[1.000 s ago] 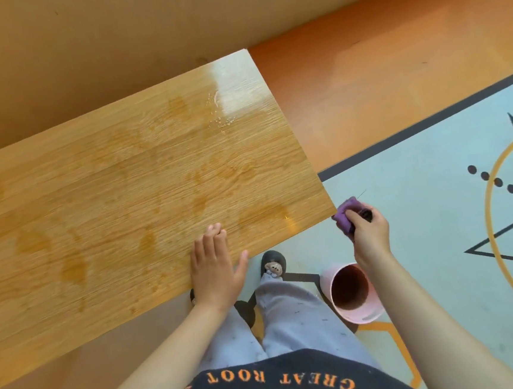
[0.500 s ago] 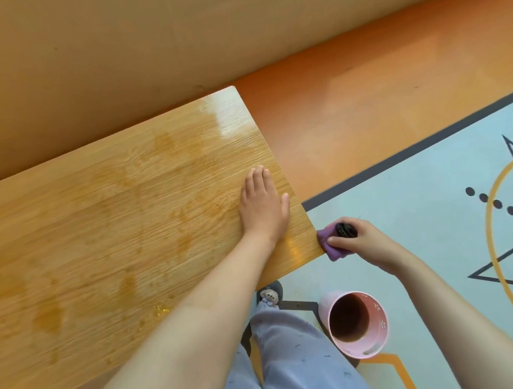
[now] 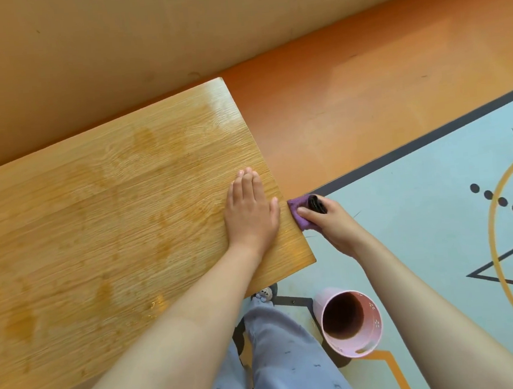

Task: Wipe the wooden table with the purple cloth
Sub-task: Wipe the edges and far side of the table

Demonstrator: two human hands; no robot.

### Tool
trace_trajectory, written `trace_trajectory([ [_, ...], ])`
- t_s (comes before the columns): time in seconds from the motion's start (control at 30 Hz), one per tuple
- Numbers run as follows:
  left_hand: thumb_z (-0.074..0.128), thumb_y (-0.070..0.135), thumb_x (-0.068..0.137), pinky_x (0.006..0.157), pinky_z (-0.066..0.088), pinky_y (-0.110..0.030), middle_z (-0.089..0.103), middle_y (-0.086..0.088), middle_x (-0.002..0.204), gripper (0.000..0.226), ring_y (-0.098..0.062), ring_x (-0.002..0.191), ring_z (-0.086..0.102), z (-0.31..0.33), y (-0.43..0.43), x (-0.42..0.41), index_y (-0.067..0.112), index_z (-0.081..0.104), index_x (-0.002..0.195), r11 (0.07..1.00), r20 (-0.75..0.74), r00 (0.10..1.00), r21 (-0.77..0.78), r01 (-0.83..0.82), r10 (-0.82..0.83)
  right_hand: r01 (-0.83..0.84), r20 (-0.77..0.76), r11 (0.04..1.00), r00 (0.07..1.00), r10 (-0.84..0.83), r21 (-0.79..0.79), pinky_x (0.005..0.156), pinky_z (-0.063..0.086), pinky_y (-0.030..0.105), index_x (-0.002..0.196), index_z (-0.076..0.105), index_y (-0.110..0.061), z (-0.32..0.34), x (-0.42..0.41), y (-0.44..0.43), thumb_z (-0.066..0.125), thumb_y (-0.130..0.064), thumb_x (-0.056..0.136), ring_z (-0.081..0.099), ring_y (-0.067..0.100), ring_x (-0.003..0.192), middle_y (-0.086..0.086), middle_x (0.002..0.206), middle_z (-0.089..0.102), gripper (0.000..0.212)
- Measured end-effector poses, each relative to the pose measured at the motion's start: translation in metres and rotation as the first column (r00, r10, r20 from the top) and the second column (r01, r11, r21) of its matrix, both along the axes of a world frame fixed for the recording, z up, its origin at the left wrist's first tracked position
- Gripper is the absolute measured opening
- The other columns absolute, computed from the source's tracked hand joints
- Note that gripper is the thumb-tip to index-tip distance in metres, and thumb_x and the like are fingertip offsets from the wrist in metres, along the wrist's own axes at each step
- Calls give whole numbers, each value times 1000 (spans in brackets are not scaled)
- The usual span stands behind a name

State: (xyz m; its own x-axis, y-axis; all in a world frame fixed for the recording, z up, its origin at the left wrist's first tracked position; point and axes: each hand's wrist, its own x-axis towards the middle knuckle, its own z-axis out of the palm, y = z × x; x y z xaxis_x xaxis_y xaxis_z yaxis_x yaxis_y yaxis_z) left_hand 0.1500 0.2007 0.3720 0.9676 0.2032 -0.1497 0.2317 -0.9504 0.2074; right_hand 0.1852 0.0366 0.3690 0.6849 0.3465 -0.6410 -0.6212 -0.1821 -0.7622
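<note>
The wooden table (image 3: 103, 226) fills the left half of the view, its top marked with several darker damp patches. My left hand (image 3: 250, 210) lies flat on it near the right edge, fingers together and holding nothing. The purple cloth (image 3: 299, 213) is bunched against the table's right side edge, with my right hand (image 3: 332, 222) shut on it. A small black object (image 3: 317, 204) sits on the cloth under my fingers.
A pink bucket (image 3: 370, 344) stands on the floor below my right arm, beside my legs (image 3: 282, 356). An orange floor strip (image 3: 364, 98) and a pale blue patterned mat (image 3: 436, 209) lie to the right. A tan wall (image 3: 112, 51) runs behind the table.
My left hand slid from the table's near edge up to the right edge. My right hand brought the purple cloth against the table's side edge and moved it along that edge away from me.
</note>
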Motion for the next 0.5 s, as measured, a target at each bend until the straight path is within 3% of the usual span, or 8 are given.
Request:
trace_trajectory([
  [0.07, 41, 39, 96, 118, 17, -41, 32, -16, 152, 63, -31, 143, 24, 1, 0, 0, 1, 31, 145, 1000, -14, 1000, 1, 7, -7, -19, -43, 1000, 999, 19, -4, 86, 50, 34, 110, 61, 1, -3, -26, -22, 55, -4, 92, 61, 19, 91, 17, 102, 65, 20],
  [0.23, 41, 38, 95, 117, 20, -42, 34, -17, 150, 63, -32, 142, 27, 2, 0, 1, 0, 33, 143, 1000, -14, 1000, 9, 10, -10, 3, -154, 1000, 988, 0, 19, 71, 53, 23, 106, 60, 3, -5, -46, -38, 51, -2, 93, 59, 19, 81, 14, 91, 65, 17],
  [0.37, 43, 38, 92, 114, 28, -43, 42, -19, 145, 61, -34, 137, 35, 2, 0, 2, -2, 40, 138, 1000, 1, 1000, -1, -11, 11, 24, -76, 998, 997, -20, 58, 77, 54, 28, 112, 59, 5, -15, -3, 4, 49, -3, 94, 61, 23, 85, 18, 98, 64, 21],
  [0.5, 36, 40, 86, 107, 39, -43, 52, -19, 135, 62, -34, 128, 47, 0, 1, 2, -2, 51, 129, 1000, 33, 999, 18, -22, 21, 35, 66, 997, 997, -39, 72, 74, 53, 25, 101, 64, -7, -5, 35, 39, 53, -3, 93, 61, 14, 77, 7, 90, 67, 15],
])
